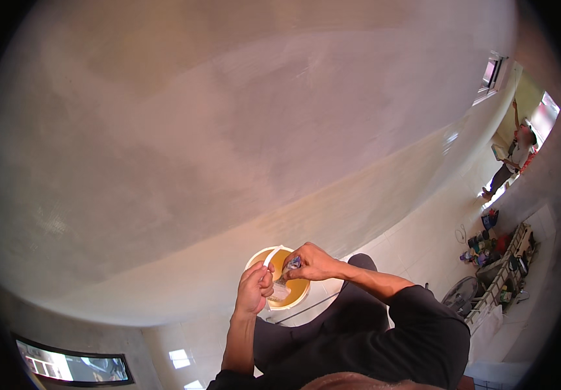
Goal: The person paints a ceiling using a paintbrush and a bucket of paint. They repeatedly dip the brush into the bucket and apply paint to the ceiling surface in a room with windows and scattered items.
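Observation:
A round bucket (302, 295) with a pale rim stands low in front of me, ochre-yellow inside. At its left side my left hand (254, 289) is closed, and a white strip (271, 256) rises from its fingers across the rim; I cannot tell whether this is the bucket's handle. My right hand (316, 262) reaches over the bucket from the right, fingers curled round a small bluish-purple and whitish thing (293, 264). Below that, a pale, flat piece (280, 290) hangs in the bucket's mouth; whether it belongs to the held thing is unclear.
A large, smooth grey-beige wall (228, 143) curves ahead, above a light tiled floor (410, 250). Far right, another person (520, 156) stands with an arm raised. Nearer lie a ladder (498, 276), a round fan-like object (461, 294) and several mixed items. A dark-framed window (75, 364) is lower left.

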